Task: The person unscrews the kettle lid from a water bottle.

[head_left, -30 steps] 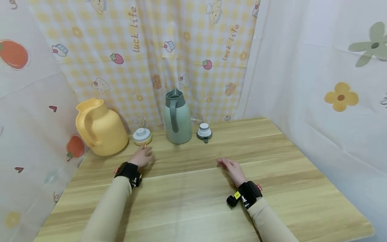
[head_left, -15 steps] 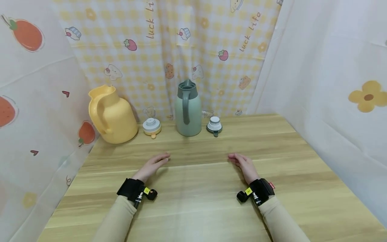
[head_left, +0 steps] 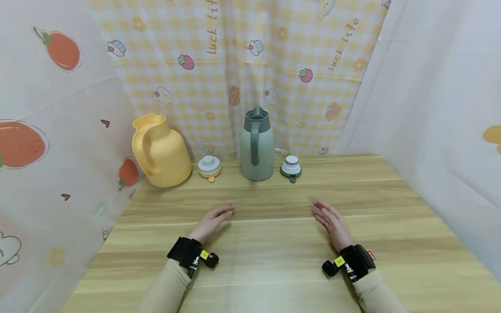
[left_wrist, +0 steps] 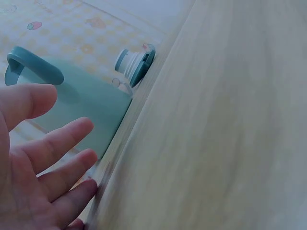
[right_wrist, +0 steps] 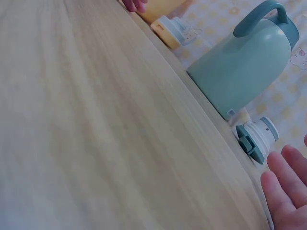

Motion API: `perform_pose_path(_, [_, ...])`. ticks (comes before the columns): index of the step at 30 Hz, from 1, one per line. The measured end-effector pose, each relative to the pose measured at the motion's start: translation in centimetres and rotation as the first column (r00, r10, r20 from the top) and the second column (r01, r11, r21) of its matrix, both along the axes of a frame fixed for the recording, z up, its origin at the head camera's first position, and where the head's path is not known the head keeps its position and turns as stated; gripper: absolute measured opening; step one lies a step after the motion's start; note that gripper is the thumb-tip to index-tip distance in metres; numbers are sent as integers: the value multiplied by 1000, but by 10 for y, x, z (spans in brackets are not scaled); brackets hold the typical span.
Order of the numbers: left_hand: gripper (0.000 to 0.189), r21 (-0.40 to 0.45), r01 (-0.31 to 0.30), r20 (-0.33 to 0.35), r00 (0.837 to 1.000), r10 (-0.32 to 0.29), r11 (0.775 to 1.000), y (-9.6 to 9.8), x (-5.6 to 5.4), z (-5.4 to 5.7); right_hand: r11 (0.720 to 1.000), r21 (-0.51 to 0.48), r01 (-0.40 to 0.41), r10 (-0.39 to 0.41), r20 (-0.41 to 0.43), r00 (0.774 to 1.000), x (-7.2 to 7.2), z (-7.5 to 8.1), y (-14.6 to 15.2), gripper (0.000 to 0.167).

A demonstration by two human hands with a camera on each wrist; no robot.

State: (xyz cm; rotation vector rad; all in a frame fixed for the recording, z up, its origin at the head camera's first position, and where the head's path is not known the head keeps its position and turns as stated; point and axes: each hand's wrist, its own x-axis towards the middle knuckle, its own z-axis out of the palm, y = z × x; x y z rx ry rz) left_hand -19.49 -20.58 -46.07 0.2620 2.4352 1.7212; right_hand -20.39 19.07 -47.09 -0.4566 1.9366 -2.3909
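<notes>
My left hand [head_left: 210,222] rests on its edge on the wooden table, fingers relaxed and holding nothing. Opposite it, my right hand [head_left: 332,224] lies with loosely straight fingers, also holding nothing. At the back stands a green thermos jug [head_left: 257,150], its top uncovered and its handle facing me. To its right sits a white and dark green stopper lid [head_left: 291,168], upside down. A yellow thermos jug [head_left: 167,152] without a lid stands at the back left. Between the two jugs lies a white and yellow stopper lid [head_left: 209,167]. In the left wrist view the left palm and spread fingers show.
The wooden table [head_left: 258,256] ends at the back against a yellow checked curtain [head_left: 219,78]. White printed curtains hang on the left and right sides. Each wrist wears a black strap with a small camera.
My left hand has drawn back from beside the yellow lid towards me and to the right. My right hand's fingers have straightened a little. The head view has turned left.
</notes>
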Motion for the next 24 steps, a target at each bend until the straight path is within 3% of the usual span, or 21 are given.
perform_pose_path(4, [40,-40,26,-25,999,-27,999,8,-1,-1,998,-60,-14,12,-40,999,5,0,11,52])
perform_pose_path(9, [39,-100,39,-25,999,-42,994,6,4,-1,997,-64,-54,50,-60,997,9,-3,12,50])
perform_pose_path(16, [39,-42,13,-38,999,-15,999,14,3,2,999,-42,-23,21,-42,999,8,2,17,52])
perform_pose_path(24, [39,-35,12,-18,1000,-13,999,10,7,2,996,-72,-55,56,8,998,8,-3,11,53])
